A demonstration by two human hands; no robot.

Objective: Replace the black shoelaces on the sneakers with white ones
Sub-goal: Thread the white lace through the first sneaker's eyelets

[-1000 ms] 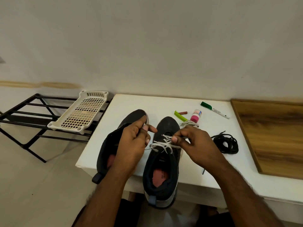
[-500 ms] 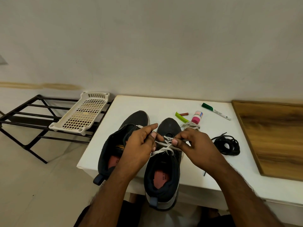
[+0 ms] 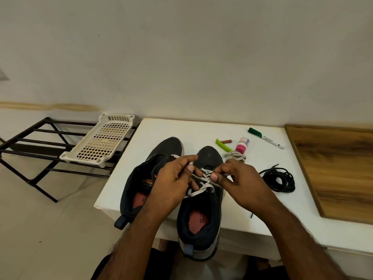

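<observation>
The white lace point(image 3: 198, 185) is soft and floppy – best pinched near its stiff tip. Both hands – left point(image 3: 173, 183), right point(image 3: 241, 183) – pinch it over the right sneaker point(image 3: 199, 223) on the table point(image 3: 262, 223).

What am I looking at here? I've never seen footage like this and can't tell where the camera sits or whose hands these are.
There is no machine: the camera is worn on a person's head, looking down at their own two bare hands.

On the white table stand two dark sneakers. The left hand and right hand each pinch part of the white lace being threaded through the right-side sneaker. The left-side sneaker shows no lace.

Also on the table: a coil of black laces, a spare white lace bundle, a green marker, a small pink-capped bottle and a green clip.
</observation>
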